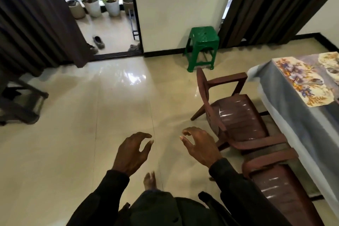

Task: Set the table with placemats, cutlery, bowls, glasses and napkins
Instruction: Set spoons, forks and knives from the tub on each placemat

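The floor [110,106] is open tile from the person's foot [150,180] to the far wall. It is bounded at far left by a dark curtain [33,14] and by a dark frame [23,104] whose kind cannot be told. A doorway [110,24] in the far wall stands open, with pots [111,5] and a shoe [99,42] beyond its sill. A green stool [202,42] stands against the wall, right of the doorway and well apart from both hands. The desk [286,108] runs along the right edge of the view under a grey cloth that hangs over its near long edge. Two brown chairs line that edge. The chair [236,117] is angled, with its back toward the open floor. The second chair [275,180] stands nearer the person, and their armrests are close together. A floral placemat [302,80] lies flat near the desk's far corner. A second placemat [330,62] lies just beyond it and is cut off by the frame. The left hand [133,152] and the right hand [199,146] are held out over the floor, near each other but apart. Both hands are palm down with fingers loosely curled, and both hold nothing. The right hand is just beside the chair's back. Both placemats are well apart from it, to the right beyond the chairs.
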Demonstrator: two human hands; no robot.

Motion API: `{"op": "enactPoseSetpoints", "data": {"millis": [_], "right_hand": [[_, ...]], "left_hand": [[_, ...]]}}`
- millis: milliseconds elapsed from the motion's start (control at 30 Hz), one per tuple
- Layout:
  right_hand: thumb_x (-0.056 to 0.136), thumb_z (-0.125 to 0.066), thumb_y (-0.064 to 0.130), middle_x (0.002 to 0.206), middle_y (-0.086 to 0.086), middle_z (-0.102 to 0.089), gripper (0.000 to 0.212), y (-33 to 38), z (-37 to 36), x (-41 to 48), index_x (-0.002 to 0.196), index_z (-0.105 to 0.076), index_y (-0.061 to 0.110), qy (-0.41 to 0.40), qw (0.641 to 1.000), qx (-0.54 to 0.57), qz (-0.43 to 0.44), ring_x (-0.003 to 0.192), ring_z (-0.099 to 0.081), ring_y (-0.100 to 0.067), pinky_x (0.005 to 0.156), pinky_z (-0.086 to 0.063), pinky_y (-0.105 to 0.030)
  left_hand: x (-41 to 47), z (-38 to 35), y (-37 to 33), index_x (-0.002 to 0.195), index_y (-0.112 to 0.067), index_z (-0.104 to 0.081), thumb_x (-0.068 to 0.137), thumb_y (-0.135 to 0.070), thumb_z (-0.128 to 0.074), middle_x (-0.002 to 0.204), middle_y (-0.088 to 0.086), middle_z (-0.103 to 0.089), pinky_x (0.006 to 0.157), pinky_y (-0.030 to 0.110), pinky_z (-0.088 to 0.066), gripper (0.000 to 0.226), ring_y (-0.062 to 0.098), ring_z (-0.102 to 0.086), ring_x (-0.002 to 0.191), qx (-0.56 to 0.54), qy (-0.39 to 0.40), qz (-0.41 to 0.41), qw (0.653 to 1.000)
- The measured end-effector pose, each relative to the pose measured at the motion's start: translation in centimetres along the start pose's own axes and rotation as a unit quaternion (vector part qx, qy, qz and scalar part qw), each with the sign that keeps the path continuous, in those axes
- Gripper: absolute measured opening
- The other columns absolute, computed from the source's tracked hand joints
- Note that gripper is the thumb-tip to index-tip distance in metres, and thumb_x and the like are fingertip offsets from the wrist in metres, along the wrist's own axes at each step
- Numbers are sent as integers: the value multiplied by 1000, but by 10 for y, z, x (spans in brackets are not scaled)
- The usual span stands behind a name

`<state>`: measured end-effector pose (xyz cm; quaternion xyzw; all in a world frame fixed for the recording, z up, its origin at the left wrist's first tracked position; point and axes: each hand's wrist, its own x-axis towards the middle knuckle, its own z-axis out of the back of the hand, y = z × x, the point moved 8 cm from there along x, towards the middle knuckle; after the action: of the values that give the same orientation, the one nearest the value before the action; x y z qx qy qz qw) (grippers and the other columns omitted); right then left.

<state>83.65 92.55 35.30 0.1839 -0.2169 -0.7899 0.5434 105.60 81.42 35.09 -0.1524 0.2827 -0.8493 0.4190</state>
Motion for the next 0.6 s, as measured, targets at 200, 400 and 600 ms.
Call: {"op": "enactPoseSetpoints", "data": {"millis": [200, 400, 600], "right_hand": [[100, -58, 44, 117, 6, -68, 34, 14, 13, 97, 123, -65, 20, -38, 998, 32, -47, 109, -61, -9, 96, -52, -32], [100, -58, 44, 122, 8, -67, 34, -8, 27, 196, 125, -63, 22, -58, 994, 54, -77, 109, -61, -5, 95, -54, -31], [98, -55, 51, 113, 13, -68, 32, -60, 47, 314, 117, -64, 27, -111, 987, 72, -93, 103, -62, -4, 88, -57, -38]], "left_hand": [[120, 34, 19, 112, -31, -70, 97, -43, -67, 111, -16, -71, 86, 32, -52, 20, 12, -67, 100, -8, 7, -42, 999], [237, 33, 30, 112, -33, -69, 96, -47, -63, 111, -17, -71, 83, 35, -54, 21, 13, -68, 98, -8, 35, -74, 997], [379, 15, 31, 112, -30, -71, 96, -37, -71, 113, -14, -72, 85, 31, -51, 17, 14, -68, 102, 8, 54, -87, 995]]}}
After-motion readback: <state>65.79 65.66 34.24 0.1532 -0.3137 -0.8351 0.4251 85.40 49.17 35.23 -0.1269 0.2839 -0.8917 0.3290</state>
